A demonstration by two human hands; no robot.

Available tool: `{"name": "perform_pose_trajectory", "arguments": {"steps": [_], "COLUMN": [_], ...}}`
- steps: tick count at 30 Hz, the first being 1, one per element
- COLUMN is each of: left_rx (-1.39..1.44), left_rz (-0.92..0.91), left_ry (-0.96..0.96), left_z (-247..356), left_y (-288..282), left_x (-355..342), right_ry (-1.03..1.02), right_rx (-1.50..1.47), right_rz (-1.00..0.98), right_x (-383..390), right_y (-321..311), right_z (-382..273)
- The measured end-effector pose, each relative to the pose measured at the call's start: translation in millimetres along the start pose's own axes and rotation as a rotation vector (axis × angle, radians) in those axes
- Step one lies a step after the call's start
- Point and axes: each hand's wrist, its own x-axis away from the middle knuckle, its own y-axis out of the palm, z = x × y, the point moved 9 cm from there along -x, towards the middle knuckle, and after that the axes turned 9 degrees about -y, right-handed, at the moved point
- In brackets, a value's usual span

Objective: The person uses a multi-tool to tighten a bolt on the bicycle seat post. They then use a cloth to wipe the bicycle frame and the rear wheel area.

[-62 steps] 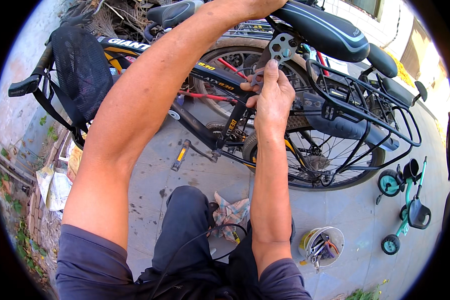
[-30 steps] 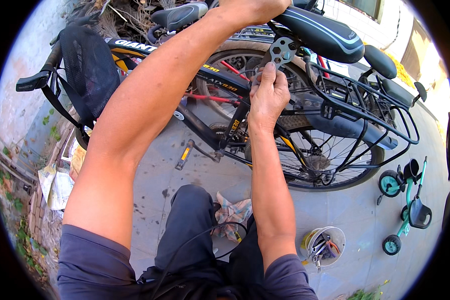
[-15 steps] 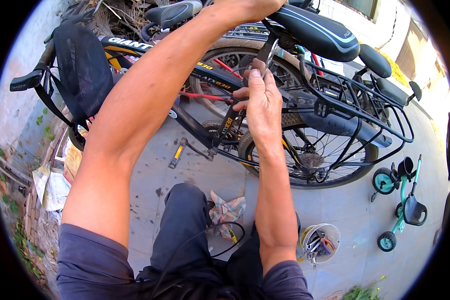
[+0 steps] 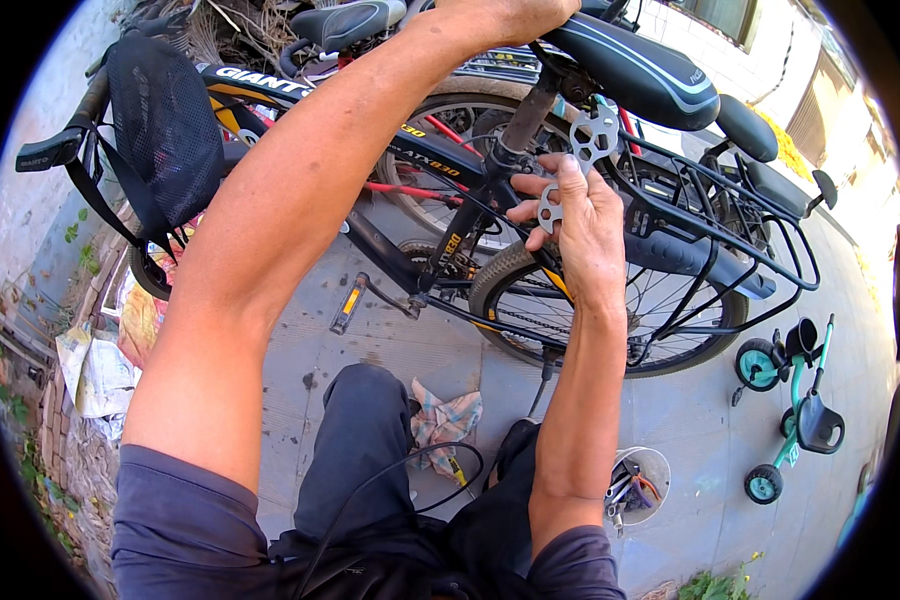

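A flat, silver multi-hole spanner [image 4: 594, 134] is in my right hand [image 4: 587, 225], held between thumb and fingers, its wide end pointing up and its smaller end by the fingers. Just left of this hand stands the seat post [image 4: 530, 118] of a black bicycle [image 4: 395, 262], apart from the spanner. At the upper edge, my left hand [image 4: 510, 16] is closed on the front of the black saddle [image 4: 635, 72]; most of its fingers are cut off or hidden. The left forearm crosses over the bicycle's frame.
Behind the saddle runs a black rear rack [image 4: 715, 222]. A white bucket of tools [image 4: 650, 470] and a checked cloth [image 4: 445, 418] are on the paving near my legs. At right stands a teal child's tricycle [image 4: 798, 425]. More bicycles are behind; a mesh bag [image 4: 165, 125] hangs at the handlebar.
My right hand has moved right and slightly down, away from the seat post. The spanner has turned from nearly edge-on to showing its flat face. My left hand stays at the saddle.
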Motion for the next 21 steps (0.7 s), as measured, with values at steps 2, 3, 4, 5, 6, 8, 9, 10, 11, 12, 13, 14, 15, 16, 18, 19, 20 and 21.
{"name": "perform_pose_trajectory", "arguments": {"steps": [2,3,4,5,6,8,9,10,11,12,13,14,15,16,18,19,20,21], "left_rx": [0.007,0.012,0.017,0.022,0.016,0.003,-0.002,-0.008,-0.013,-0.004,0.005,0.014,0.012,0.011,0.006,0.001,-0.003,0.008], "left_rz": [-0.003,-0.002,-0.001,-0.001,-0.005,-0.015,-0.003,0.009,0.022,0.015,0.008,0.001,0.008,0.016,0.015,0.006,-0.003,-0.002], "left_ry": [-0.019,-0.023,-0.026,-0.029,-0.024,-0.013,-0.006,0.001,0.008,-0.004,-0.016,-0.028,-0.006,0.017,0.045,0.051,0.056,0.06], "left_z": [1.0,0.9,0.9,0.8,0.9,1.1,0.7,0.2,-0.4,0.2,0.6,0.9,1.4,1.6,1.6,1.6,1.6,3.2], "left_y": [-1.0,-1.2,-1.4,-1.5,-0.5,1.2,1.3,1.5,1.6,1.6,1.4,1.3,2.0,2.5,3.8,4.3,4.9,2.5], "left_x": [1.3,1.4,1.5,1.6,1.2,-0.2,-0.6,-0.7,-0.9,-0.3,0.1,0.7,-0.1,-0.9,-1.7,-2.0,-2.3,-1.2], "right_ry": [-0.005,-0.013,-0.02,-0.028,-0.035,-0.048,-0.044,-0.04,-0.037,-0.035,-0.033,-0.031,-0.019,-0.007,0.015,0.025,0.034,0.017], "right_rx": [0.007,-0.033,-0.074,-0.114,-0.132,-0.167,-0.178,-0.189,-0.2,-0.22,-0.24,-0.26,-0.27,-0.279,-0.291,-0.292,-0.294,-0.327], "right_rz": [0.006,0.0,-0.006,-0.011,-0.006,0.004,0.0,-0.005,-0.009,-0.011,-0.013,-0.014,0.001,0.016,0.083,0.135,0.188,0.218], "right_x": [-2.4,-3.5,-4.8,-6.2,-7.8,-11.3,-12.4,-13.6,-15.0,-16.6,-18.6,-20.3,-21.8,-23.1,-24.1,-23.6,-22.7,-23.1], "right_y": [-3.7,-2.1,-0.5,1.0,1.2,1.4,2.8,3.9,5.1,4.6,4.0,3.6,2.6,1.8,-2.3,-4.4,-6.3,-7.1], "right_z": [3.7,5.1,6.4,7.8,10.2,13.9,14.8,15.2,16.0,18.8,22.8,25.6,27.5,29.4,34.0,37.1,40.5,41.5]}}
